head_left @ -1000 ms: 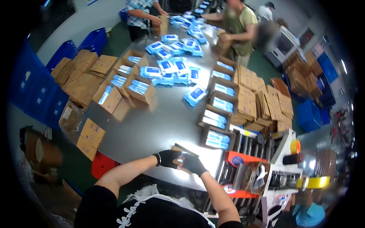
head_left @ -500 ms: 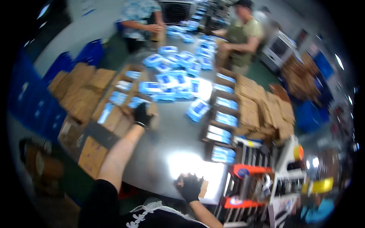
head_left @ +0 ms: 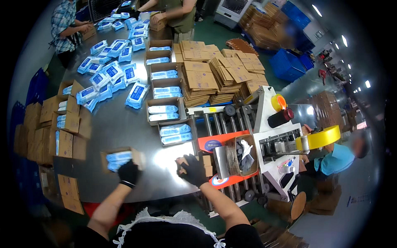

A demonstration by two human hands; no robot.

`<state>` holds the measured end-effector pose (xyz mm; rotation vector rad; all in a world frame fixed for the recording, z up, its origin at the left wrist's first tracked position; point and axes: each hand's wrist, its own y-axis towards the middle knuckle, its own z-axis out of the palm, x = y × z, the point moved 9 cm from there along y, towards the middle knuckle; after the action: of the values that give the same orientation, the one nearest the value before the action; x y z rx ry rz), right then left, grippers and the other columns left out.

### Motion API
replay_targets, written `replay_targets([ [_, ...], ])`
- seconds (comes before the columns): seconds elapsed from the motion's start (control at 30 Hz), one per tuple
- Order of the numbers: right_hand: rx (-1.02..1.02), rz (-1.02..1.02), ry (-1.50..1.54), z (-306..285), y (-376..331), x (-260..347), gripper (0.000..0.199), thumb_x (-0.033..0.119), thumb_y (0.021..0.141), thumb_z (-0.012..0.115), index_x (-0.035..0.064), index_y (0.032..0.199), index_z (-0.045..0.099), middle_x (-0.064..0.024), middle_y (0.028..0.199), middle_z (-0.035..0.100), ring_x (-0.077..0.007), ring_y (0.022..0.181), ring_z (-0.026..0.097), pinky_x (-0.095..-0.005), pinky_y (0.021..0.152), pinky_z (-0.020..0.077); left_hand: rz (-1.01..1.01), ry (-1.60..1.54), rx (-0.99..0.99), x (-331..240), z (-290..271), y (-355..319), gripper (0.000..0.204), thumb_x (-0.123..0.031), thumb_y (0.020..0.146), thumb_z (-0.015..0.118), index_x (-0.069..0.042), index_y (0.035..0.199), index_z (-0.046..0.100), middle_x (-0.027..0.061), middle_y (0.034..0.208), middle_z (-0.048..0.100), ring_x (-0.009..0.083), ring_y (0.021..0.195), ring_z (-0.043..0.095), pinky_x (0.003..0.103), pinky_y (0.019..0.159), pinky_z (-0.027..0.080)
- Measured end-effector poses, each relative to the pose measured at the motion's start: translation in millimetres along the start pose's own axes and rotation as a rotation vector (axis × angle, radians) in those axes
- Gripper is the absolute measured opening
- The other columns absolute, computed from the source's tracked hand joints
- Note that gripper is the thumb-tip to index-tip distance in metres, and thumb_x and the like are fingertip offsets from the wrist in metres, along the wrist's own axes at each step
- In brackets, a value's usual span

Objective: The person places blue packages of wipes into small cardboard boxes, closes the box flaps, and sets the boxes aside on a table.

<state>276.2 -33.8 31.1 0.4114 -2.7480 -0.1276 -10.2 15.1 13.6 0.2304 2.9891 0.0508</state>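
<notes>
My left hand (head_left: 129, 173), in a black glove, grips the near right side of a small open carton (head_left: 108, 166) on the metal table. Blue-and-white packs of wipes (head_left: 118, 158) lie in that carton, partly behind my fingers. In a black glove too, my right hand (head_left: 192, 170) lies with spread fingers over a small brown cardboard box (head_left: 207, 161) at the table's right edge, beside the rollers. Most of that box is hidden under the hand.
Open cartons of packs (head_left: 169, 110) line the table's right side; others (head_left: 66, 120) stand at left. Loose packs (head_left: 111, 72) are heaped at the far middle. A tape sealing machine (head_left: 264, 140) stands right, before stacked flat cardboard (head_left: 200, 76). Two people work across the table.
My left hand has come back from the left row of cartons, bringing a filled carton toward me. My right hand stays over the small box. The view has swung right.
</notes>
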Motion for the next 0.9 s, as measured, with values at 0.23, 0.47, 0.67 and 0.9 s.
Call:
replay_targets([
  [0.23,-0.101,-0.043,-0.065,-47,-5,-32,0.040,0.031,0.069,0.068,0.0111,0.103,0.059,-0.0155,0.112,0.053,-0.0345,0.111,0.049,-0.0557,0.101,0.0298,-0.124,-0.292,0.184,-154,9,-48,0.021,-0.028,0.077,0.060,-0.008,0.074,0.063,0.0142,0.063,0.062,0.0335,0.057,0.062,0.047,0.055,0.049],
  [0.47,0.038,-0.079,0.423,-49,-34,31,0.053,0.043,0.068,0.078,0.0022,0.096,0.060,-0.0160,0.088,0.059,-0.0349,0.083,0.058,-0.0423,0.075,0.0475,-0.152,-0.603,-0.253,-64,-65,-60,0.043,-0.022,0.066,0.077,-0.004,0.095,0.050,0.0140,0.084,0.050,0.0351,0.075,0.052,0.041,0.068,0.044],
  [0.67,0.715,-0.243,0.683,50,18,108,0.056,0.045,0.076,0.070,0.0025,0.111,0.058,-0.0188,0.107,0.061,-0.0325,0.104,0.058,-0.0384,0.090,0.0464,0.253,-0.562,0.510,-82,9,-44,0.026,-0.028,0.080,0.060,-0.006,0.093,0.057,0.0172,0.089,0.062,0.0369,0.087,0.059,0.046,0.076,0.047],
  [0.9,0.474,-0.246,0.322,66,58,121,0.025,0.023,0.088,0.056,0.0034,0.103,0.061,-0.0156,0.102,0.062,-0.0296,0.099,0.059,-0.0386,0.087,0.0475,-0.123,-0.606,0.027,-3,68,-44,0.068,-0.045,0.062,0.082,-0.001,0.095,0.043,0.0116,0.088,0.052,0.0309,0.081,0.057,0.037,0.078,0.047],
])
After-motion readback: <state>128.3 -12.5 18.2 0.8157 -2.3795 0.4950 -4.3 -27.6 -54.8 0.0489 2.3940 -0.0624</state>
